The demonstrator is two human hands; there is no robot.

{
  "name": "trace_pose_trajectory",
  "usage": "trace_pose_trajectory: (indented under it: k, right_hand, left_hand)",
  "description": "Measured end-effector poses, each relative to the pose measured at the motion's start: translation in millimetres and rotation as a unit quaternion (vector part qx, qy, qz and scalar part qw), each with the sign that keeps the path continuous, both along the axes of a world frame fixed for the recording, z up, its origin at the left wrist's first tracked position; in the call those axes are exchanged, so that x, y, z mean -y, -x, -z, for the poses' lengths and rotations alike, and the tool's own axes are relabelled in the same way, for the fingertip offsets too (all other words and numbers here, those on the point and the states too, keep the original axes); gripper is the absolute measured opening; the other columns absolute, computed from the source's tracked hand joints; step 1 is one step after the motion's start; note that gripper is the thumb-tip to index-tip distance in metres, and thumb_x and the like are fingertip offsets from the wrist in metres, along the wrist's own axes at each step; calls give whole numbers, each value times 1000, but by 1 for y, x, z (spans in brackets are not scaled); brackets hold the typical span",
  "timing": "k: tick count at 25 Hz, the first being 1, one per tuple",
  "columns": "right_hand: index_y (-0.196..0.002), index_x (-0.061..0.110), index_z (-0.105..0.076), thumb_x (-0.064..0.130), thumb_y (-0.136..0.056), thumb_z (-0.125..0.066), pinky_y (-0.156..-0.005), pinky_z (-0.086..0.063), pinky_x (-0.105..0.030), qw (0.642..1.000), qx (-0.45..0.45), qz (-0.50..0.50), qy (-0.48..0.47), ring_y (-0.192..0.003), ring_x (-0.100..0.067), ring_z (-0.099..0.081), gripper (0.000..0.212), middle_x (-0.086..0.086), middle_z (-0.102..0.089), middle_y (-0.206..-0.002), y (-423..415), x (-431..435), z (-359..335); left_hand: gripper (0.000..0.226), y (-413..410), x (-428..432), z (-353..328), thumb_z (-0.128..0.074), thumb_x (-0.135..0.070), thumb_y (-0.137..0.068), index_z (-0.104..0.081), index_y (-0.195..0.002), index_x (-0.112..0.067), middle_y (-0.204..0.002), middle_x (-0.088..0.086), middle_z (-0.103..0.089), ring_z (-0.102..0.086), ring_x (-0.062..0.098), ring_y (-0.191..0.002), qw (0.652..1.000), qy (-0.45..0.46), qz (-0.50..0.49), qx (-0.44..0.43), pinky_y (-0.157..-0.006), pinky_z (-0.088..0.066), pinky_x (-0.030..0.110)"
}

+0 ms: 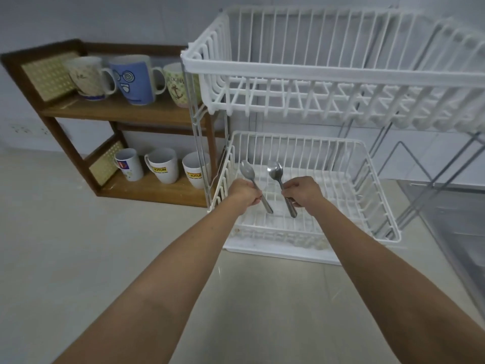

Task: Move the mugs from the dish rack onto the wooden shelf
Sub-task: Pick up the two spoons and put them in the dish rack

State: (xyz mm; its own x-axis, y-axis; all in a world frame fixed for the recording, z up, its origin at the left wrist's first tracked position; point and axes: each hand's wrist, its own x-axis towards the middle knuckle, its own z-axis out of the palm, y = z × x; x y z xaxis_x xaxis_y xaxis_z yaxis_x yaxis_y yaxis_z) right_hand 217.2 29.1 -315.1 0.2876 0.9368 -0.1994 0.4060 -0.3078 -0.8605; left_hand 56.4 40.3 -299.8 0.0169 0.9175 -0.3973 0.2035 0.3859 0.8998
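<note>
A white two-tier wire dish rack (pixel 309 67) stands on the counter, and I see no mugs in either basket. Over its lower basket (pixel 378 206), my left hand (pixel 242 193) grips a steel spoon (pixel 248 170) by the handle, bowl pointing up. My right hand (pixel 303 191) grips a second steel spoon (pixel 275 169) the same way. The wooden shelf (pixel 126 111) stands to the left. Its upper board carries three mugs: a cream one (pixel 88 76), a blue one (pixel 133 78), a green one (pixel 175 84). Three white mugs (pixel 162 165) sit on the lower board.
Pale counter surface (pixel 78 245) spreads in front of the shelf and the rack. A white drip tray (pixel 275 252) lies under the rack. A metal sink (pixel 456 227) is at the right edge. A tiled wall runs behind everything.
</note>
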Motion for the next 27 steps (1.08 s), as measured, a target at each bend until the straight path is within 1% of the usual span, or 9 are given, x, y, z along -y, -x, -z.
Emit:
trace_pose_trajectory:
  k: [2, 4, 10, 12, 15, 19, 21, 24, 27]
  right_hand:
    - [-80, 14, -70, 5, -77, -68, -61, -51, -30, 1000, 29, -9, 8, -72, -24, -62, 10, -6, -64, -72, -3, -6, 9]
    - [-78, 17, -70, 6, -77, -67, -66, -56, -33, 999, 38, -9, 14, -77, -26, -65, 11, -5, -65, -73, -3, -6, 15]
    - [-88, 14, -73, 9, -79, -66, -80, -57, -45, 998, 61, -14, 19, -83, -32, -69, 13, -9, -72, -84, -3, -14, 26]
    - [-90, 14, -74, 11, -80, -66, -81, -55, -43, 995, 96, -23, 8, -85, -29, -68, 13, -10, -74, -89, -3, -12, 26]
    - [-97, 15, -74, 12, -81, -65, -73, -49, -26, 985, 167, -37, -3, -88, -24, -66, 18, -7, -74, -96, -1, -11, 24]
    - [-101, 15, -74, 8, -84, -58, -71, -44, -24, 973, 223, -55, -12, -93, -26, -64, 24, -7, -73, -100, 3, -13, 23]
    - [-100, 12, -74, 6, -84, -57, -74, -49, -28, 967, 245, -64, -13, -93, -27, -64, 24, -9, -73, -99, 6, -14, 23]
    - [-102, 12, -72, 8, -85, -58, -79, -52, -31, 968, 244, -49, -11, -94, -28, -65, 23, -9, -72, -100, 6, -15, 26]
    - [-114, 11, -67, 16, -89, -58, -80, -49, -26, 976, 215, -40, 1, -98, -26, -64, 27, -9, -71, -105, 6, -8, 25]
  left_hand:
    - [9, -11, -7, 10, -61, 6, -85, -65, -89, 0, -91, 17, -61, -62, 23, -73, 999, 2, 3, -40, -78, -59, 36]
    - [9, -17, -9, 19, -60, 5, -84, -66, -90, 1, -91, 17, -63, -63, 26, -81, 997, 4, 19, -71, -85, -57, 42]
    - [8, -31, -14, 34, -60, 5, -84, -64, -84, -2, -91, 16, -64, -66, 27, -75, 995, 27, 22, -89, -81, -59, 39]
    - [9, -29, -15, 33, -65, -2, -82, -64, -91, -4, -96, 14, -67, -69, 27, -82, 983, 3, 61, -175, -81, -59, 39]
    - [32, -25, -13, 29, -66, -17, -83, -58, -112, -8, -106, 10, -68, -68, 27, -96, 941, -49, 129, -310, -85, -57, 39]
    - [42, -24, -12, 30, -58, -15, -87, -45, -127, -17, -108, 16, -65, -64, 31, -97, 913, -116, 181, -346, -78, -54, 37]
    - [37, -25, -11, 32, -54, -16, -91, -49, -127, -21, -114, 15, -62, -61, 30, -102, 893, -145, 209, -372, -74, -48, 33]
    - [28, -27, -11, 37, -52, -17, -94, -59, -122, -16, -119, 13, -63, -61, 27, -105, 898, -145, 189, -369, -76, -46, 29]
    - [33, -22, -8, 36, -55, -18, -94, -57, -126, -18, -119, 14, -62, -62, 27, -104, 902, -138, 188, -363, -78, -48, 31]
